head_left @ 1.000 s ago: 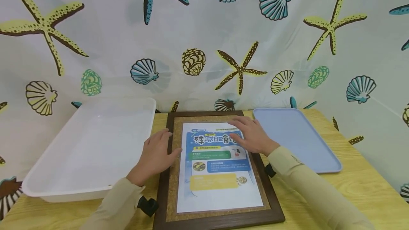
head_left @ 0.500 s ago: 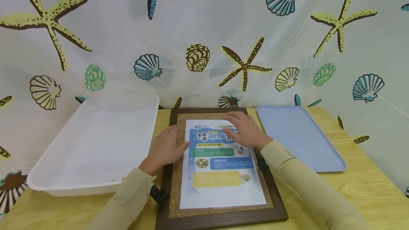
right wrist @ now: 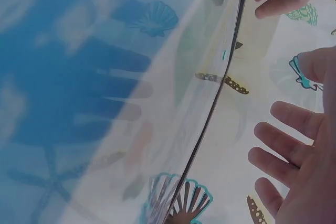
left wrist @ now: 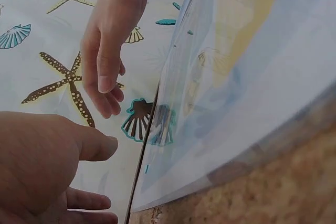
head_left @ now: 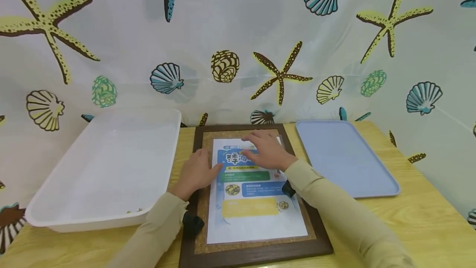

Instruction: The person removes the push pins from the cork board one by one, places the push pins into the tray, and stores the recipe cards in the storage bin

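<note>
Printed sheet in front of you, lying flat on cork inside a dark wooden frame, mid-table. Glossy; both wrist views show shells and starfish mirrored in it.

Near: your two beige sleeves reach in from left and right, a black wrist piece under your left cuff.

Farther in: your left hand above the frame's left side, thumb apart from the fingers, nothing held. Your right hand above the sheet's far part, hiding some of its heading; fingers slightly bent and apart, nothing held. Wrist views show both clear of the sheet.

Left of the frame: white tray, tiny bits near its close right corner, too small to tell. Right: pale blue tray on the wood-grain table.

Far: white cloth printed with starfish and shells.
</note>
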`<action>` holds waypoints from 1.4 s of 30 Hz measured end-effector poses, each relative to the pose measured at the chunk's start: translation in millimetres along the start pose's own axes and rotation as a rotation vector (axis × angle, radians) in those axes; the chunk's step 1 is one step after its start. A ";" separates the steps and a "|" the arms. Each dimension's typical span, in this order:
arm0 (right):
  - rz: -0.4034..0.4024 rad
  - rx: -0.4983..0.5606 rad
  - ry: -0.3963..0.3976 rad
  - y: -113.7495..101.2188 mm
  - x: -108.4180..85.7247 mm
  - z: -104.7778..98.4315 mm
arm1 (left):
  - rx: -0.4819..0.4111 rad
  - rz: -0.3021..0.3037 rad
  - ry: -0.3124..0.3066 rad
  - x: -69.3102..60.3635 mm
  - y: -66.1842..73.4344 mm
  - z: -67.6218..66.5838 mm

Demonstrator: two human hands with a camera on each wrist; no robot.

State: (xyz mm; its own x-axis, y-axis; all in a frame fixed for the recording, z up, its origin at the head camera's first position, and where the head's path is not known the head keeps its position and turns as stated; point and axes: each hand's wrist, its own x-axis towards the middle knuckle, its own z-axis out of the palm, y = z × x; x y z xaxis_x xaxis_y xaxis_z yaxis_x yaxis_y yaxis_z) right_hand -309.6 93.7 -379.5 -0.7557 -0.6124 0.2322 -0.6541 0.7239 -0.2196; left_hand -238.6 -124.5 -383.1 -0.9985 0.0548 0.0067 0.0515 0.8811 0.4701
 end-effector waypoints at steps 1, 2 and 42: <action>-0.005 -0.001 -0.002 -1.8 2.4 0.5 | -0.003 0.002 0.000 0.8 -0.8 0.7; -0.005 -0.001 -0.008 -3.8 4.7 0.7 | -0.012 0.002 0.003 1.4 -1.2 1.5; 0.153 0.170 -0.298 -20.9 70.8 34.0 | 0.039 0.066 -0.057 18.6 -12.1 22.3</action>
State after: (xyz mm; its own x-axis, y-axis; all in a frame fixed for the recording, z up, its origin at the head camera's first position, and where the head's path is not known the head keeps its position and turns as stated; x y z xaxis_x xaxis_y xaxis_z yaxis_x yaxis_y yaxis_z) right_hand -350.6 24.5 -390.7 -0.8053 -0.5851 -0.0957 -0.5104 0.7663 -0.3902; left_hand -257.4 -123.6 -408.3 -0.9902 0.1388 -0.0144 0.1188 0.8924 0.4353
